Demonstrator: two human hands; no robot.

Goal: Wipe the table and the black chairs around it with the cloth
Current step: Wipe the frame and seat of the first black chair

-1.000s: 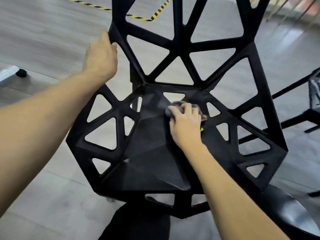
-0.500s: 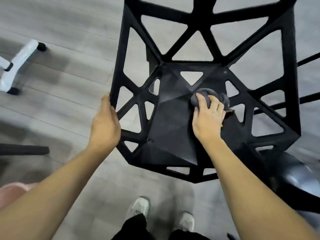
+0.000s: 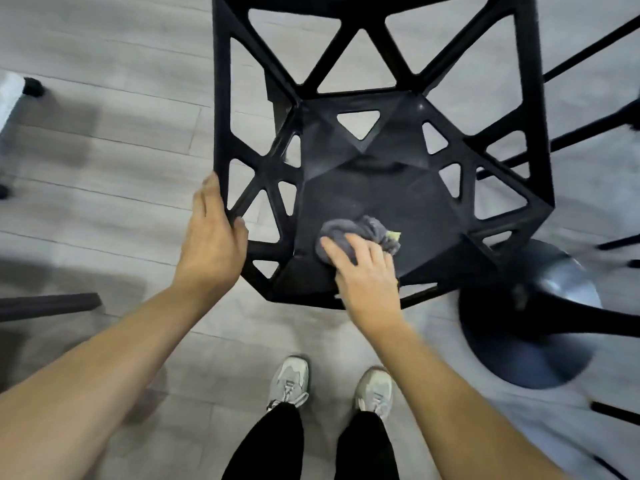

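Two hands on one black chair, cloth drawn toward the front edge

Black chair (image 3: 374,188) seen from above, open triangular lattice, back at 12 o'clock, seat front at 6. Left hand (image 3: 211,244) grips the chair's left frame edge at about 9 o'clock of the seat, thumb hooked over the bar, fingers laid along the outside. Right hand (image 3: 367,275) presses down on the bunched grey cloth (image 3: 360,232), fingers spread over it; a small yellow-green tag shows at the cloth's right side. Cloth sits on the seat panel near its front, around 6 o'clock.

Against half a second ago: cloth and right hand have come from the seat's middle-rear toward the front edge. Left hand is in much the same grip on the left frame. View has tipped further down; both grey sneakers (image 3: 291,382) are fully in sight on the grey plank floor (image 3: 104,133).

Round dark pedestal base (image 3: 533,327) at 4 o'clock, blurred.
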